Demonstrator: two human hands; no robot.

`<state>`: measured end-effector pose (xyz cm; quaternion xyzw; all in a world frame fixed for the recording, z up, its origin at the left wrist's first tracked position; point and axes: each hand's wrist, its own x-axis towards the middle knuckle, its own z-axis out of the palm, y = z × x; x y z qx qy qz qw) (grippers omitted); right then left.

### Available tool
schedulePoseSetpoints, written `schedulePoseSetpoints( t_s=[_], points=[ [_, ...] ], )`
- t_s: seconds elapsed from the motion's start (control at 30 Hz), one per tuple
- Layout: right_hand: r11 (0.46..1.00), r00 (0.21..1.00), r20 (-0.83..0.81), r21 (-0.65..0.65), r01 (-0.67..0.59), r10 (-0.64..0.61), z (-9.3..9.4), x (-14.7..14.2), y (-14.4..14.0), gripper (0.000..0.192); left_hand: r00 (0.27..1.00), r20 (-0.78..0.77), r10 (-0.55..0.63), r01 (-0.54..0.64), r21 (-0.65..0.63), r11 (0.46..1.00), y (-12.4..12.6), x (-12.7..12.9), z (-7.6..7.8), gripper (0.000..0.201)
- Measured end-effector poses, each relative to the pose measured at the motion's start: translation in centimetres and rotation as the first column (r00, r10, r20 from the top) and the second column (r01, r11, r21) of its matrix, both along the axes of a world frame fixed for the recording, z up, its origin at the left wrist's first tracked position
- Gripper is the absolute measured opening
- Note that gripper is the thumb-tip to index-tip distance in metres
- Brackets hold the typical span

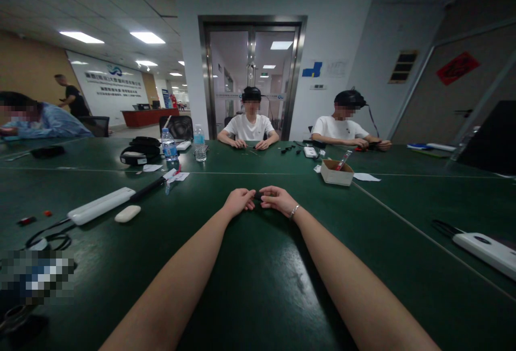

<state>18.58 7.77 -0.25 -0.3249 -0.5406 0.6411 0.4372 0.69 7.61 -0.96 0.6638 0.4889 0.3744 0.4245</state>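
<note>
Between my two hands, just over the green table (226,243), is a small black object (258,195); it is too small and dark to tell its kind. My left hand (241,201) has its fingers curled at the object's left side. From the right, the thumb and fingers of my right hand (278,200) close on the same object. A metal bracelet (295,210) circles my right wrist. Both forearms reach forward across the tabletop.
To the left lie a long white device (100,206) with a black handle and a white oval case (128,213). Two water bottles (199,144) stand farther back. A small open box (337,173) is right of my hands. Two people sit opposite; a white device (486,251) lies far right.
</note>
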Motion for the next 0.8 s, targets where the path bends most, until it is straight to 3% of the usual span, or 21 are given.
schedulePoseSetpoints(
  t_s=[0.3,0.63,0.8],
  points=[
    [0.996,0.994,0.075,0.043,0.079,-0.082,-0.68,-0.34,0.54,0.033,0.992,-0.068,0.109,-0.110,-0.012,0.994,-0.23,0.24,0.40,0.045],
    [0.965,0.972,0.185,0.242,0.098,-0.145,-0.53,-0.84,0.43,0.036,0.968,-0.112,0.225,-0.227,0.002,0.974,-0.11,0.10,0.43,0.053],
    [0.953,0.960,0.219,0.282,0.107,-0.173,-0.31,-0.96,0.37,0.035,0.951,-0.154,0.269,-0.266,0.040,0.963,-0.50,0.11,0.86,0.054]
  ],
)
